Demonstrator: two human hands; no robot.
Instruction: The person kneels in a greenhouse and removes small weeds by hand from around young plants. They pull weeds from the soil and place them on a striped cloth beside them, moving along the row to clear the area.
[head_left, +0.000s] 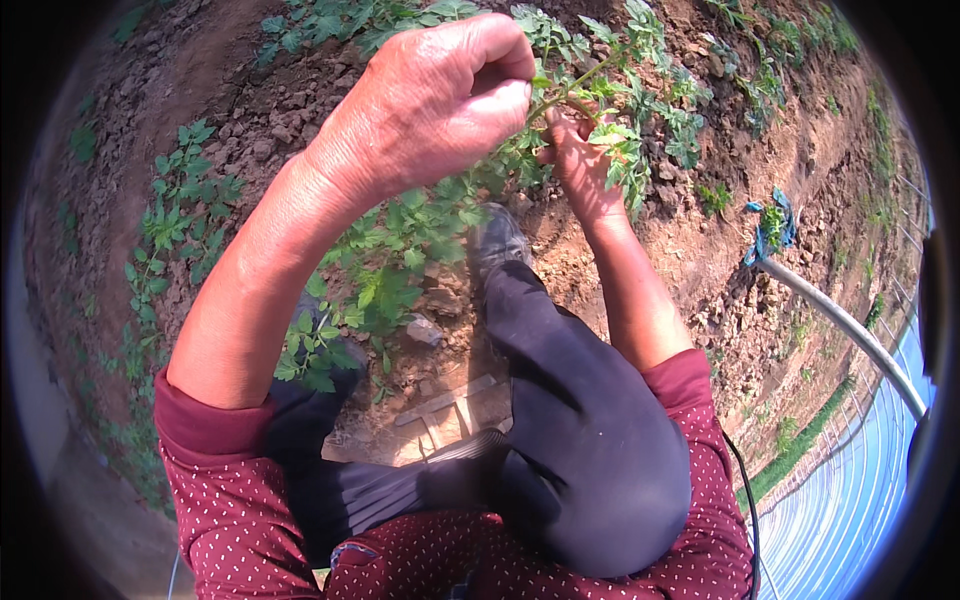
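Observation:
Over the soil, my left hand (442, 97) is raised with its thumb and index finger pinched together beside a small green leaf of a tomato plant. Whether anything lies between those fingertips cannot be told. Just to its right, my right hand (585, 165) is at the green stem (574, 88) of the same plant, with the stem's leaves covering part of the fingers. The stem slants up to the right, towards leafy shoots (649, 37). Below my hands, more tomato foliage (386, 277) stands between my legs.
A low slatted seat or crate (448, 409) is under me. My shoe (500, 236) is on the soil near the plants. A curved metal pipe (844, 322) with blue cloth or plastic (780, 217) at its end stands at the right. Other plants (180, 202) grow at the left.

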